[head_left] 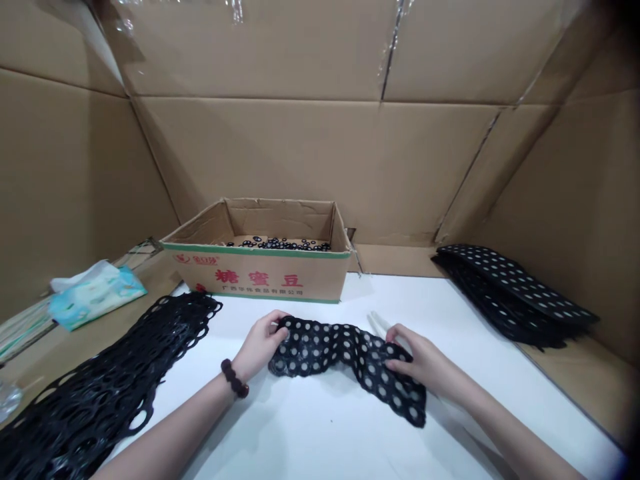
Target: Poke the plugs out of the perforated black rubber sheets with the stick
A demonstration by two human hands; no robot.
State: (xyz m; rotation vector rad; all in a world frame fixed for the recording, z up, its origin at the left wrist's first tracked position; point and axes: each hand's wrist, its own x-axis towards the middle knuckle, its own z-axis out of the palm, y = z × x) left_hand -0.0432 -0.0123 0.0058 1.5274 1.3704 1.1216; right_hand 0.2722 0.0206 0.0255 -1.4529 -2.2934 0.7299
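Between my hands is a black rubber sheet (320, 347) with rows of round spots that look like holes or discs, bent in the middle over the white tabletop (300, 427). My left hand (263, 343), with a dark bead bracelet (234, 379) at the wrist, pinches the sheet's left end. Near its right end my right hand (417, 360) grips it, thumb and fingers closed on the edge. Just behind the right hand lies a pale, slim object (379, 325), partly hidden, of a kind I cannot make out.
An open cardboard box (265, 270) with many small black rings (280, 245) stands at the back. On the left lie black sheets with large holes (100, 380) and a blue tissue pack (97, 293). Stacked dotted black sheets (510, 287) lie at right. Cardboard walls (300, 147) surround the table.
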